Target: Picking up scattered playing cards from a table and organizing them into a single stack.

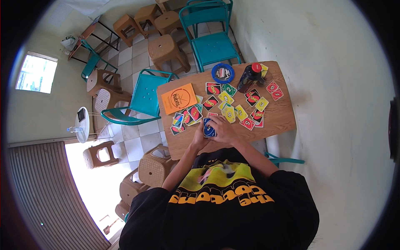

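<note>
Close to my body, over the near edge of the wooden table (275, 121), I hold a stack of playing cards (209, 132) with a blue card on top. My left hand (200, 138) wraps round its left side. The fingers of my right hand (223, 130) grip it from the right and partly cover its upper edge. Loose yellow cards (229, 114) lie just beyond my hands, with a red card (247, 123) to their right. More cards (194, 113) are spread to the left, some with black backs and red ovals.
An orange book (179, 98) lies at the table's left. At the far side stand a blue ashtray (214, 75) and a dark bottle with a red cap (249, 78), a glass beside it. Teal chairs (146, 98) and brown stools (166, 52) surround the table; a wall rises on the right.
</note>
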`<action>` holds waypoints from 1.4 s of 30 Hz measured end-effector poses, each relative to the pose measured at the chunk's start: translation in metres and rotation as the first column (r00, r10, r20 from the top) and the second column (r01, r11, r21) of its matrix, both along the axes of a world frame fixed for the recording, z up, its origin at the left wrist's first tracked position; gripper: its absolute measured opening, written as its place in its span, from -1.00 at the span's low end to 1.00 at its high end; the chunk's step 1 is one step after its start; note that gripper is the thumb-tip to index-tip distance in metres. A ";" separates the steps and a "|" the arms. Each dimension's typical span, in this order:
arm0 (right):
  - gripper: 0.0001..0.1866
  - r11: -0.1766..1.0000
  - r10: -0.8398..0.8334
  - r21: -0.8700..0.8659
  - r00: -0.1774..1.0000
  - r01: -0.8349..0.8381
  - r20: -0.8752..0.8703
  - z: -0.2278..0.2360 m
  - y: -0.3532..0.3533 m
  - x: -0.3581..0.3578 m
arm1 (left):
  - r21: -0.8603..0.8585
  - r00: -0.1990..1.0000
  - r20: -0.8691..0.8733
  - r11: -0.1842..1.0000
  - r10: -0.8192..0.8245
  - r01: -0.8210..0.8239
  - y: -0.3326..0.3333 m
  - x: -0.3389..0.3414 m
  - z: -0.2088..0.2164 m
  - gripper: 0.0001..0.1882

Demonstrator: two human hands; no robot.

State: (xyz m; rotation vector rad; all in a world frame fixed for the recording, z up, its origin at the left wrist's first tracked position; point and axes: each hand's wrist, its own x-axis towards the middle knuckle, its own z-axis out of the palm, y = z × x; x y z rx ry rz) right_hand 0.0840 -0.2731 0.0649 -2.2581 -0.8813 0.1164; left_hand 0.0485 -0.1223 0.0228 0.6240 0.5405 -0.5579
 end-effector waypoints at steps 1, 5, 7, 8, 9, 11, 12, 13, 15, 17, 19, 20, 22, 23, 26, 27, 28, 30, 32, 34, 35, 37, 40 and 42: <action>-0.40 1.000 0.016 -0.005 1.000 -0.016 -0.005 -0.002 0.000 -0.001 | -0.001 1.000 0.000 1.000 -0.001 0.001 0.000 -0.001 -0.005 -0.50; -0.38 0.999 0.034 0.045 0.991 -0.029 -0.128 -0.021 0.007 -0.008 | 0.092 1.000 -0.004 0.996 -0.017 0.017 0.009 -0.014 -0.037 -0.47; -0.39 0.997 0.043 0.063 0.985 -0.033 -0.168 -0.036 0.003 -0.009 | 0.095 0.999 0.014 0.995 -0.042 0.041 0.005 -0.014 -0.041 -0.46; -0.39 0.996 0.057 0.086 0.977 -0.040 -0.207 -0.043 0.001 -0.009 | 0.117 0.998 -0.042 0.992 -0.036 0.041 0.000 -0.014 -0.043 -0.46; -0.39 0.995 0.064 0.088 0.976 -0.047 -0.209 -0.048 0.002 -0.010 | 0.143 0.995 -0.097 0.989 -0.020 0.034 0.001 -0.018 -0.049 -0.45; -0.41 1.000 -0.005 0.006 0.987 0.006 -0.161 -0.058 0.004 -0.010 | 0.134 0.995 -0.094 0.990 -0.020 0.033 0.009 -0.024 -0.060 -0.40; -0.43 0.998 -0.018 -0.058 0.991 0.010 -0.133 -0.070 0.006 -0.008 | 0.176 0.992 -0.114 0.982 -0.051 0.070 0.016 -0.029 -0.067 -0.35; -0.43 0.991 -0.058 -0.127 0.990 0.042 -0.126 -0.077 0.002 -0.004 | 0.209 0.986 -0.133 0.970 -0.101 0.127 0.016 -0.029 -0.065 -0.30; -0.43 0.971 -0.126 -0.210 0.990 0.111 -0.057 -0.089 0.001 0.006 | 0.271 0.987 -0.148 0.957 -0.067 0.106 0.021 -0.034 -0.062 -0.24; -0.42 0.960 -0.143 -0.250 0.989 0.127 -0.047 -0.097 0.002 0.016 | 0.225 0.991 -0.133 0.972 -0.036 0.065 0.032 -0.036 -0.060 -0.28; -0.37 0.945 -0.153 -0.301 0.987 0.131 -0.051 -0.105 0.006 0.024 | 0.237 0.992 -0.118 0.969 -0.044 0.071 0.039 -0.038 -0.058 -0.29; -0.37 0.945 -0.151 -0.299 0.987 0.129 -0.051 -0.109 0.008 0.026 | 0.248 0.993 -0.103 0.965 -0.055 0.079 0.041 -0.038 -0.057 -0.30; -0.34 0.931 -0.138 -0.353 0.986 0.097 -0.093 -0.111 0.015 0.027 | 0.257 0.993 -0.106 0.963 -0.054 0.080 0.045 -0.039 -0.055 -0.31; -0.34 0.932 -0.135 -0.349 0.987 0.094 -0.093 -0.111 0.018 0.028 | 0.262 0.992 -0.108 0.961 -0.060 0.087 0.047 -0.039 -0.054 -0.32; -0.27 0.913 -0.121 -0.398 0.992 0.094 -0.042 -0.114 0.027 0.025 | 0.253 0.994 -0.102 0.965 -0.038 0.062 0.049 -0.042 -0.049 -0.33; -0.24 0.892 -0.124 -0.440 0.992 0.103 -0.019 -0.116 0.027 0.026 | 0.254 0.994 -0.102 0.965 -0.038 0.064 0.048 -0.042 -0.049 -0.33; -0.21 0.869 -0.127 -0.481 0.992 0.113 0.004 -0.118 0.028 0.027 | 0.249 0.994 -0.102 0.967 -0.034 0.058 0.047 -0.041 -0.048 -0.33; -0.18 0.854 -0.155 -0.504 0.988 0.129 -0.010 -0.120 0.031 0.030 | 0.243 0.994 -0.102 0.969 -0.029 0.053 0.047 -0.042 -0.048 -0.34; -0.15 0.838 -0.183 -0.526 0.983 0.144 -0.023 -0.120 0.033 0.033 | 0.247 0.992 -0.122 0.968 -0.012 0.042 0.046 -0.043 -0.047 -0.35; -0.10 0.798 -0.281 -0.574 0.955 0.181 -0.090 -0.117 0.037 0.035 | 0.250 0.992 -0.129 0.968 -0.002 0.034 0.047 -0.046 -0.050 -0.36; -0.10 0.799 -0.281 -0.573 0.956 0.181 -0.090 -0.115 0.039 0.035 | 0.251 0.991 -0.137 0.968 0.007 0.028 0.047 -0.047 -0.051 -0.36; -0.04 0.767 -0.275 -0.620 0.958 0.165 -0.085 -0.117 0.039 0.037 | 0.250 0.991 -0.136 0.968 -0.002 0.037 0.046 -0.045 -0.052 -0.36; -0.04 0.778 -0.272 -0.606 0.958 0.165 -0.088 -0.116 0.040 0.032 | 0.263 0.992 -0.130 0.964 -0.002 0.037 0.047 -0.045 -0.054 -0.36; -0.07 0.779 -0.267 -0.600 0.962 0.181 -0.056 -0.116 0.043 0.029 | 0.275 0.993 -0.120 0.961 -0.002 0.035 0.049 -0.045 -0.054 -0.37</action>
